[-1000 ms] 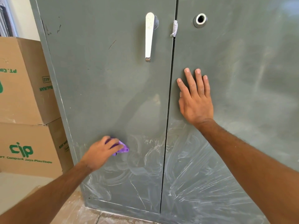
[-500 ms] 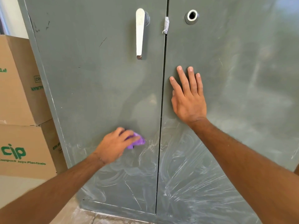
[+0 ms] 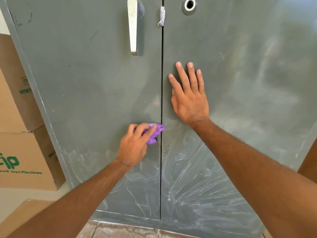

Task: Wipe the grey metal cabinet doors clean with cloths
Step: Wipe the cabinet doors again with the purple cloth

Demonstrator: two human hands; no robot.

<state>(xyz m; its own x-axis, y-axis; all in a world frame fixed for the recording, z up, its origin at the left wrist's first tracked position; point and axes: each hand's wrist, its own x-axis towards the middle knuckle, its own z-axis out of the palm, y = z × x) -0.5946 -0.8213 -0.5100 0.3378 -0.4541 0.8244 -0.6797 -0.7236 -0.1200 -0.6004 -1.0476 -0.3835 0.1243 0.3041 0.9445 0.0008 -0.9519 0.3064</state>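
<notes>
A grey metal cabinet fills the view, with a left door (image 3: 89, 86) and a right door (image 3: 248, 69) split by a dark vertical seam. White smear streaks cover the lower part of both doors. My left hand (image 3: 134, 146) presses a small purple cloth (image 3: 155, 132) against the left door, right at the seam. My right hand (image 3: 189, 95) lies flat on the right door with fingers spread, holding nothing, just above the streaked area.
A white lever handle (image 3: 133, 26) hangs on the left door, a round lock hole (image 3: 189, 5) sits on the right door, and a scrap of cloth (image 3: 162, 16) is stuck in the seam. Stacked cardboard boxes (image 3: 18, 152) stand left of the cabinet. Dusty tiled floor (image 3: 123, 229) lies below.
My left hand has slid the purple cloth rightward and up across the left door to the seam. My right hand stays flat on the right door.
</notes>
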